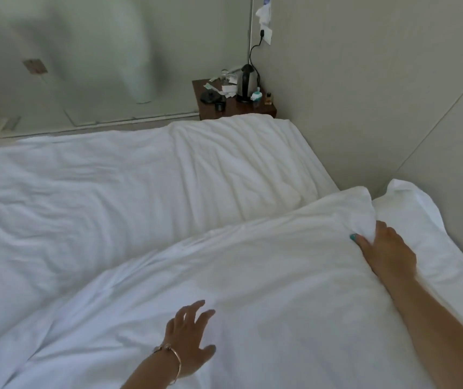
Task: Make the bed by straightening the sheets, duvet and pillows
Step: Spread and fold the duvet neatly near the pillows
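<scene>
White cotton duvet [224,276]: lies across the near part of the bed, its folded edge running diagonally from lower left up to a peaked corner at right; surface lightly creased.

Right hand [387,245]: grips that peaked corner, fingers curled into the bunched cloth and hidden by it, thumb lying on top.

Left hand [191,341]: rests flat on the duvet near the bottom edge of view, fingers spread and straight; thin gold-coloured bangle [172,360] on the wrist.

White rumpled bed sheet [112,186]: covers the mattress beyond the duvet's edge, wrinkled throughout, uncovered up to the far side of the bed.

White pillow [421,228]: just beside the right hand, against the pale wall panel [379,94] at the head of the bed.

Dark brown wooden bedside table [233,106]: in the far corner, touching the bed's far edge; carries a dark electric kettle [245,82], papers and small bottles.

Pale floor [56,80]: open strip along the far side of the bed, blurred.
</scene>
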Tool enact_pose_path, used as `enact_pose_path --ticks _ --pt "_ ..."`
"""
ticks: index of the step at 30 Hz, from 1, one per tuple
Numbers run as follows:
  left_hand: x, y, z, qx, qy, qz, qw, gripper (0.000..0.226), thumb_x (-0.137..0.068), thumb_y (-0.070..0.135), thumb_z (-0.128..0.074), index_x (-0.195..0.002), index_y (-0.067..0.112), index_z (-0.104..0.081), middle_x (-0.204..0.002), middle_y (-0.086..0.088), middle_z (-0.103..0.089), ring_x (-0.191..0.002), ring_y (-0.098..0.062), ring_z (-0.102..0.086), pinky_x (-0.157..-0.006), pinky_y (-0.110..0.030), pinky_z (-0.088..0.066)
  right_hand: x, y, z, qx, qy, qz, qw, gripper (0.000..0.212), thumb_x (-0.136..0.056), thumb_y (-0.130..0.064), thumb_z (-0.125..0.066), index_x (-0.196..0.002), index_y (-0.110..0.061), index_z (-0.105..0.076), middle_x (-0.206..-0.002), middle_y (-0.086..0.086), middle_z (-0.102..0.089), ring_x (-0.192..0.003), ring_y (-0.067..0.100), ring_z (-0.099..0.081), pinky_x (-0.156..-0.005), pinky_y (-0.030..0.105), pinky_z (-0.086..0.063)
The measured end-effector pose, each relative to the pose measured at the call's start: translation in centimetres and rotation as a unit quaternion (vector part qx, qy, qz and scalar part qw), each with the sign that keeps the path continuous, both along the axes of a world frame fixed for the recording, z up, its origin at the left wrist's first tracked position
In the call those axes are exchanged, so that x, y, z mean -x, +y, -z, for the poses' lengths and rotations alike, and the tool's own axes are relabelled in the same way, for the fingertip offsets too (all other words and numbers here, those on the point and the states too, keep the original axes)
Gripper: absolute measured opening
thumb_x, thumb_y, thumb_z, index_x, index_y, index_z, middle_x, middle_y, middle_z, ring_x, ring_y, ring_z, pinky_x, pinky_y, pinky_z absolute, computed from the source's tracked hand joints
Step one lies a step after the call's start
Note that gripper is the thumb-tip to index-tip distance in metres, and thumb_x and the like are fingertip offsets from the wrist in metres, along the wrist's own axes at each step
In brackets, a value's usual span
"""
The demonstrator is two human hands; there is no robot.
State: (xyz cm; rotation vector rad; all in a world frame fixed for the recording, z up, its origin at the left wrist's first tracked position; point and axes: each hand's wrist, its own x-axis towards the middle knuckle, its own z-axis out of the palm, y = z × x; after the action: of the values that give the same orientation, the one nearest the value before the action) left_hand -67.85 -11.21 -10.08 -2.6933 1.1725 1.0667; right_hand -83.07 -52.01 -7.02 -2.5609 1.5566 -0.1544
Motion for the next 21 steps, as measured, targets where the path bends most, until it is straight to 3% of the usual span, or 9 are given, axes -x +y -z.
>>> enact_pose_path --ticks 3,6,8,11,15,21 --pt "-0.3 3.0 -1.0 0.031 -0.012 -0.043 0.999 0.068 -0.095 0.047 -0.042 -0.152 0.033 -0.008 -0.159 0.010 -0.004 -0.146 -0.014 -0.009 -0.116 -0.032 -0.012 -1.3 0.9 -1.6 0.016 0.038 -0.005 0.999 0.066 -0.092 -0.055 -0.044 -0.133 -0.004 -0.035 -0.123 0.024 -0.050 -0.109 0.040 -0.050 -0.091 0.048 -0.041" --pt "-0.4 4.4 -2.5 0.070 -0.063 -0.074 0.993 0.066 -0.097 0.046 -0.039 -0.153 0.031 -0.008 -0.157 0.009 -0.021 -0.142 -0.012 -0.024 -0.114 -0.030 -0.021 -0.9 4.5 -2.5 0.038 0.087 -0.017 0.995 0.067 -0.095 -0.053 -0.028 -0.152 -0.027 -0.004 -0.157 0.010 -0.013 -0.140 0.032 -0.019 -0.114 0.050 -0.008" --pt "0.0 4.7 -3.5 0.062 -0.082 -0.070 0.992 0.068 -0.096 0.049 -0.038 -0.153 0.028 -0.006 -0.155 0.008 -0.027 -0.139 -0.014 -0.029 -0.112 -0.030 -0.025 0.9 7.4 -2.8 0.015 0.127 -0.020 0.992 0.062 -0.095 -0.057 -0.017 -0.153 -0.039 -0.002 -0.162 0.000 0.006 -0.147 0.028 0.001 -0.117 0.049 0.004" --pt "0.2 4.3 -4.4 0.056 -0.088 -0.065 0.992 0.070 -0.095 0.053 -0.037 -0.153 0.024 -0.008 -0.152 0.004 -0.032 -0.137 -0.017 -0.033 -0.110 -0.032 -0.027 4.3 11.7 -3.3 -0.035 0.165 0.007 0.986 0.062 -0.094 -0.062 -0.009 -0.152 -0.044 -0.002 -0.162 -0.004 0.012 -0.148 0.029 0.009 -0.118 0.048 0.009" --pt "0.3 2.4 -4.9 0.066 -0.079 -0.053 0.993 0.071 -0.095 0.054 -0.036 -0.153 0.022 -0.010 -0.148 0.000 -0.037 -0.136 -0.020 -0.034 -0.109 -0.033 -0.029 8.5 15.5 -5.0 -0.062 0.178 0.040 0.981 0.066 -0.090 -0.069 -0.008 -0.152 -0.046 0.002 -0.163 -0.005 0.013 -0.149 0.027 0.011 -0.118 0.048 0.007" --pt "0.3 0.2 -5.4 0.084 -0.065 0.014 0.994 0.071 -0.095 0.055 -0.035 -0.153 0.021 -0.009 -0.147 -0.002 -0.039 -0.136 -0.021 -0.034 -0.109 -0.034 -0.030 12.5 18.0 -6.5 -0.117 0.166 0.149 0.968 0.085 -0.077 -0.087 -0.017 -0.146 -0.051 0.019 -0.162 0.009 0.013 -0.148 0.036 0.003 -0.119 0.049 -0.003"
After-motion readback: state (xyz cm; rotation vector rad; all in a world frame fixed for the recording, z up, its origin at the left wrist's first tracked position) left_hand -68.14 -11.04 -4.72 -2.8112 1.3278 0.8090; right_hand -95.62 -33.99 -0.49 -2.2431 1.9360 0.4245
